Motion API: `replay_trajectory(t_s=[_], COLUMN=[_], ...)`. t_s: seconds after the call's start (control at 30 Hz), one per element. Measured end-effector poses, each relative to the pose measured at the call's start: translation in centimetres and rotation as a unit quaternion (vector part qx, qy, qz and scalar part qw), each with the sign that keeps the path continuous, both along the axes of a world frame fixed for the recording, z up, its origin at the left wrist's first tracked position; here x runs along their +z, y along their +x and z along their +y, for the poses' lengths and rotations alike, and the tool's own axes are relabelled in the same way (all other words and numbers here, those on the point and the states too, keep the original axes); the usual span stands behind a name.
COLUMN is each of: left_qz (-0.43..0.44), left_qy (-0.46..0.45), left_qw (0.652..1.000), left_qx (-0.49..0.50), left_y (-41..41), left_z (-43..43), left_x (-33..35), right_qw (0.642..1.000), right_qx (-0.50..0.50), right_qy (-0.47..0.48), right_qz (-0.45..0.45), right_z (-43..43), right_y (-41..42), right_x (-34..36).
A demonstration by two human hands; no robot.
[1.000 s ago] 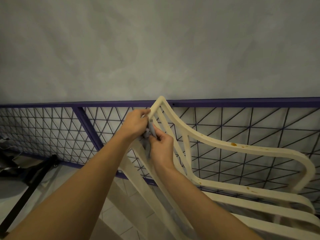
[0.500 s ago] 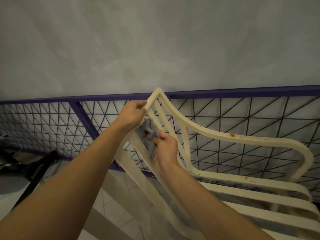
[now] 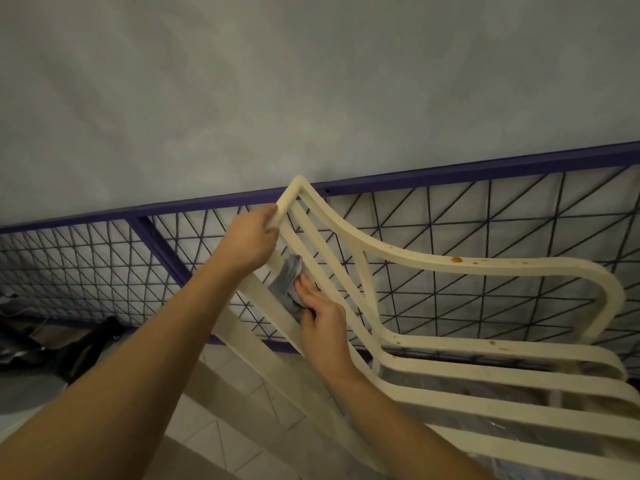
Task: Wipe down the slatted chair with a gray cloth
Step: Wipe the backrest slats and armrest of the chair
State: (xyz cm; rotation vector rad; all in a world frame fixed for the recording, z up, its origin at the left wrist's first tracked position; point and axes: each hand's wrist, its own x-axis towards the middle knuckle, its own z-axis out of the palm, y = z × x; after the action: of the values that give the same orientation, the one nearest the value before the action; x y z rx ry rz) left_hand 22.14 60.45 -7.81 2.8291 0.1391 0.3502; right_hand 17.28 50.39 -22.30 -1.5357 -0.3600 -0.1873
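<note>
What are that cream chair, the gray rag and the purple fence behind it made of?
The slatted chair looks like moulded plastic, cream and matt: slats and arm flow as one seamless piece with rounded edges. The gray cloth is soft fabric, bunched in folds; its weave is unclear. The railing is likely painted metal: a straight purple bar over thin dark wire mesh.

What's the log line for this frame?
phase: wiping | left hand: grips slatted chair top corner | right hand: holds gray cloth against back slat | orange spots: on armrest
</note>
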Motion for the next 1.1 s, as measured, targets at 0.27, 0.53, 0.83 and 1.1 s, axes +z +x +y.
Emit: replay_trajectory(t_s=[0.27, 0.53, 0.83, 1.1], left_qz=[0.024, 0.028, 0.013, 0.037], left_qy=[0.182, 0.145, 0.14, 0.176], left_qw=[0.983, 0.989, 0.99, 0.983], left_qx=[-0.023, -0.031, -0.03, -0.028], left_y=[-0.4, -0.5, -0.3, -0.5], left_z=[-0.6, -0.7, -0.5, -0.7], left_x=[-1.0, -0.4, -0.5, -0.6], right_qw=[0.996, 0.999, 0.998, 0.997], right_qx=[-0.006, 0.022, 0.007, -0.002], right_qy=[-0.067, 0.002, -0.035, -0.075], right_qz=[0.05, 0.035, -0.059, 0.002], right_z=[-2.6, -1.0, -0.1, -2.0], right_y=[-0.7, 0.2, -0.1, -0.3], right_x=[-5.1, 1.6, 0.5, -2.5])
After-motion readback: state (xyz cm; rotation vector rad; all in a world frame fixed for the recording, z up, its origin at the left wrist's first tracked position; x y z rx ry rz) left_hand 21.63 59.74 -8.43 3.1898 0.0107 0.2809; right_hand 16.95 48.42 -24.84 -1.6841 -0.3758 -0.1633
